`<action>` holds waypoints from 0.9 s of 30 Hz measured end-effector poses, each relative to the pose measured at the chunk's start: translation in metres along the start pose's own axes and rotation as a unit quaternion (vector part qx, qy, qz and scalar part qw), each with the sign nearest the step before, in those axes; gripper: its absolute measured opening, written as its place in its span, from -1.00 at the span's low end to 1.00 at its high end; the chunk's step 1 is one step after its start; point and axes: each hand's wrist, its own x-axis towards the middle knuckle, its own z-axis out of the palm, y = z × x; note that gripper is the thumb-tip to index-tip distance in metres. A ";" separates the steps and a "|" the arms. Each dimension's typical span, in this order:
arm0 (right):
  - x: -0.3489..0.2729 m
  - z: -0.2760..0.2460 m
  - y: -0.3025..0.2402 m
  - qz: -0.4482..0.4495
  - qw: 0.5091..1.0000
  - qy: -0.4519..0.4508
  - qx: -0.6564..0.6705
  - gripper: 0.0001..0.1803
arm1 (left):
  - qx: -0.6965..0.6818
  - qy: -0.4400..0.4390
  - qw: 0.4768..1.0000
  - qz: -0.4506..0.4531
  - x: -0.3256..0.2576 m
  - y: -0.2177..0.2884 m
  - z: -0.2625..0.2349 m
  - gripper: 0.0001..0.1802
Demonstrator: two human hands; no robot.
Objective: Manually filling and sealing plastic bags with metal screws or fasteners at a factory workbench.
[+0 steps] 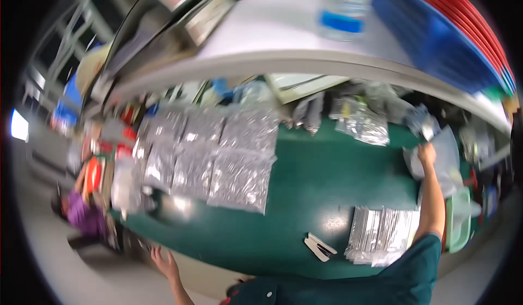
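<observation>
One translucent bag (445, 155) in and beside the narrow right grip (426, 154), left grip (165, 263) wide

Your view is moderately lit; glare spots shine on the green table (310, 179), and crinkled plastic bags (239, 179) throw back white highlights. Blur softens the bottle (341, 24) above you; the shelf (283, 61) edge bows, and black corners ring your fisheye view.
</observation>
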 end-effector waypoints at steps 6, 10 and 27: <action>-0.057 -0.033 -0.068 -0.071 0.991 -0.019 0.109 -0.70 | -0.010 -0.029 0.995 -0.094 -0.068 -0.017 0.022 -0.64; -0.095 -0.069 -0.092 -0.174 0.969 -0.067 0.159 -0.70 | -0.074 -0.065 0.995 0.006 -0.042 0.046 0.050 -0.66; -0.377 -0.205 -0.344 -0.471 0.816 -0.240 0.235 -0.80 | -0.346 -0.362 0.832 0.240 -0.069 0.184 0.069 -0.34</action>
